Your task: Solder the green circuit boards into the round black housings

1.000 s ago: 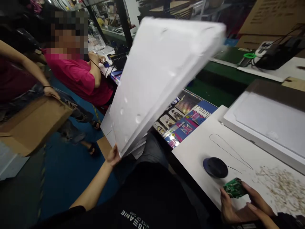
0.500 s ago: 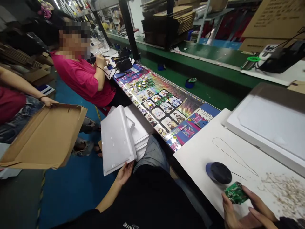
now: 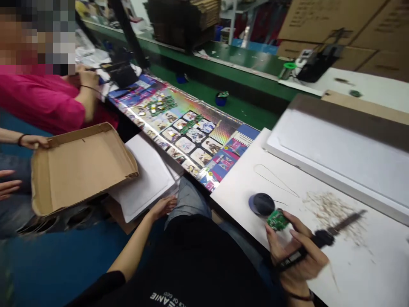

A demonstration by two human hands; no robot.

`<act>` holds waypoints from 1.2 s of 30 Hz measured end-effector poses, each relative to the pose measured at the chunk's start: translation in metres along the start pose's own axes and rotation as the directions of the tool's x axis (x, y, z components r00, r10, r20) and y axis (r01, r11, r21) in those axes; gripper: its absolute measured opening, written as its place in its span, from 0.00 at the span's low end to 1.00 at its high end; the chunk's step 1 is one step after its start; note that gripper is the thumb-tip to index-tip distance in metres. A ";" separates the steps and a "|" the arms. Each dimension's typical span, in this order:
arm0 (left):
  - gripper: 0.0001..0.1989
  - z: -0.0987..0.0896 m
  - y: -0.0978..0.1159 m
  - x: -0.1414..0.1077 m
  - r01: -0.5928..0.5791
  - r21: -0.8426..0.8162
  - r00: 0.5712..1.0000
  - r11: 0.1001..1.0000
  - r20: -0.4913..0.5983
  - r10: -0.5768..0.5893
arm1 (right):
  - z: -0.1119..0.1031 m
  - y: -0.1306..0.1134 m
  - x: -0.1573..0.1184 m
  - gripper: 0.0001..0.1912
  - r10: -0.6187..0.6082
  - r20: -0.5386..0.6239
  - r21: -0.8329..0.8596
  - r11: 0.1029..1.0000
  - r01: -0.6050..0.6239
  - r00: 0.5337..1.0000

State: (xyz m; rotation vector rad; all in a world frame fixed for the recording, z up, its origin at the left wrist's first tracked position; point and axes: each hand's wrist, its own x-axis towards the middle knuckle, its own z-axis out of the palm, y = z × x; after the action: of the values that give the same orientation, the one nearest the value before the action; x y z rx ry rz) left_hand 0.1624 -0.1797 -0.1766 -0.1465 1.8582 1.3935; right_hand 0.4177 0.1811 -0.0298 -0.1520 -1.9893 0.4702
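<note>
My left hand rests beside the front edge of a white tray, fingers stretched out; whether it touches the tray is unclear. A green circuit board is pinched between the thumb and fingertips of my right hand. Across that same hand lies a black pen-like tool, its dark tip end pointing to the upper right. Just left of the board, a round dark-blue object sits on the white tabletop. A thin wire loop lies behind it.
A person on the left holds a shallow cardboard tray, which overlaps the white tray. Another person in pink works further up. Circuit boards lie on the printed bench cover. Behind the scattered bits stands a large white panel.
The cardboard tray has moved right, over the white tray, which now lies flatter. My left hand's fingers have left the white tray's corner. The black tool has come into view in my right hand.
</note>
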 end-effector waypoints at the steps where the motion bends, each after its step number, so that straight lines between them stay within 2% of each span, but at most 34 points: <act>1: 0.35 0.002 0.005 -0.006 0.019 0.063 1.000 0.998 -0.011 -0.018 | 0.000 -0.002 0.000 0.27 0.024 0.017 0.002 1.000 -0.024 1.000; 3: 0.39 0.003 0.020 -0.021 0.030 0.189 1.000 0.982 0.000 -0.031 | 0.001 -0.006 0.000 0.27 0.073 0.035 0.029 0.997 -0.074 0.997; 5: 0.37 0.006 0.048 -0.039 -0.018 0.294 0.993 0.956 0.118 -0.017 | 0.004 -0.007 -0.001 0.31 0.120 0.025 0.079 0.989 -0.122 0.992; 6: 0.35 0.009 0.065 -0.049 -0.085 0.391 0.964 0.917 0.264 -0.023 | 0.005 -0.007 -0.002 0.33 0.140 0.017 0.102 0.985 -0.141 0.990; 7: 0.31 0.014 0.085 -0.058 -0.171 0.446 0.914 0.879 0.404 -0.027 | 0.006 -0.007 -0.003 0.34 0.160 0.011 0.114 0.980 -0.160 0.987; 9: 0.23 0.034 0.124 -0.076 -0.296 0.449 0.815 0.843 0.579 -0.023 | 0.007 -0.006 -0.005 0.34 0.195 0.004 0.118 0.974 -0.194 0.981; 10: 0.20 0.049 0.141 -0.083 -0.358 0.392 0.793 0.847 0.607 0.054 | 0.007 -0.005 -0.006 0.35 0.206 0.000 0.121 0.971 -0.205 0.979; 12: 0.14 0.087 0.171 -0.091 -0.500 0.213 0.761 0.839 0.570 0.309 | 0.005 -0.003 -0.006 0.36 0.213 -0.008 0.125 0.970 -0.210 0.977; 13: 0.11 0.108 0.182 -0.091 -0.580 0.133 0.721 0.804 0.542 0.431 | 0.003 -0.003 -0.006 0.36 0.213 -0.018 0.122 0.970 -0.209 0.977; 14: 0.08 0.130 0.192 -0.090 -0.667 0.064 0.657 0.743 0.521 0.545 | 0.001 -0.002 -0.007 0.36 0.214 -0.031 0.119 0.971 -0.209 0.976; 15: 0.07 0.152 0.200 -0.087 -0.752 0.028 0.575 0.659 0.518 0.634 | 0.000 -0.002 -0.007 0.35 0.222 -0.046 0.115 0.970 -0.215 0.974; 17: 0.09 0.190 0.214 -0.079 -0.877 0.025 0.415 0.480 0.541 0.731 | -0.003 -0.002 -0.008 0.34 0.249 -0.070 0.110 0.964 -0.240 0.966; 18: 0.11 0.205 0.219 -0.075 -0.916 0.044 0.353 0.399 0.563 0.747 | -0.005 -0.002 -0.009 0.33 0.261 -0.075 0.111 0.961 -0.252 0.962; 20: 0.13 0.228 0.228 -0.067 -0.957 0.088 0.271 0.276 0.612 0.743 | -0.006 -0.003 -0.010 0.32 0.274 -0.077 0.110 0.958 -0.265 0.959; 22: 0.11 0.242 0.234 -0.062 -0.974 0.109 0.220 0.198 0.664 0.715 | -0.006 -0.005 -0.010 0.32 0.270 -0.076 0.102 0.960 -0.262 0.960; 24: 0.07 0.248 0.237 -0.059 -0.978 0.097 0.196 0.183 0.714 0.672 | -0.005 -0.006 -0.009 0.32 0.273 -0.072 0.099 0.959 -0.266 0.959; 25: 0.06 0.249 0.238 -0.058 -0.973 0.084 0.205 0.214 0.736 0.646 | -0.004 -0.006 -0.008 0.31 0.275 -0.072 0.101 0.958 -0.268 0.959; 28: 0.07 0.250 0.238 -0.057 -0.922 0.101 0.313 0.374 0.763 0.566 | -0.004 -0.008 -0.005 0.30 0.281 -0.074 0.100 0.957 -0.273 0.957; 29: 0.09 0.250 0.237 -0.057 -0.908 0.117 0.343 0.402 0.759 0.553 | -0.004 -0.008 -0.004 0.29 0.280 -0.074 0.094 0.957 -0.273 0.957; 30: 0.11 0.250 0.237 -0.057 -0.904 0.127 0.355 0.407 0.755 0.552 | -0.004 -0.008 -0.003 0.29 0.278 -0.078 0.087 0.959 -0.271 0.957; 33: 0.09 0.251 0.238 -0.057 -0.931 0.102 0.299 0.350 0.763 0.573 | -0.005 -0.009 -0.002 0.27 0.276 -0.081 0.068 0.960 -0.271 0.958; 34: 0.08 0.252 0.237 -0.057 -0.931 0.098 0.299 0.351 0.757 0.581 | -0.005 -0.009 -0.002 0.27 0.276 -0.077 0.060 0.961 -0.272 0.958; 35: 0.08 0.253 0.236 -0.058 -0.918 0.103 0.328 0.382 0.740 0.587 | -0.005 -0.009 -0.002 0.28 0.275 -0.070 0.052 0.961 -0.272 0.959; 36: 0.09 0.254 0.235 -0.059 -0.889 0.106 0.380 0.445 0.713 0.589 | -0.005 -0.009 -0.001 0.28 0.277 -0.060 0.046 0.961 -0.274 0.959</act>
State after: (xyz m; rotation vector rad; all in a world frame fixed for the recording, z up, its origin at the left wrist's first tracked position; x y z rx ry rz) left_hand 0.2113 0.1069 0.0189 1.4917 1.6568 1.2183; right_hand 0.4240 0.1734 -0.0252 -0.4202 -1.9008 0.6723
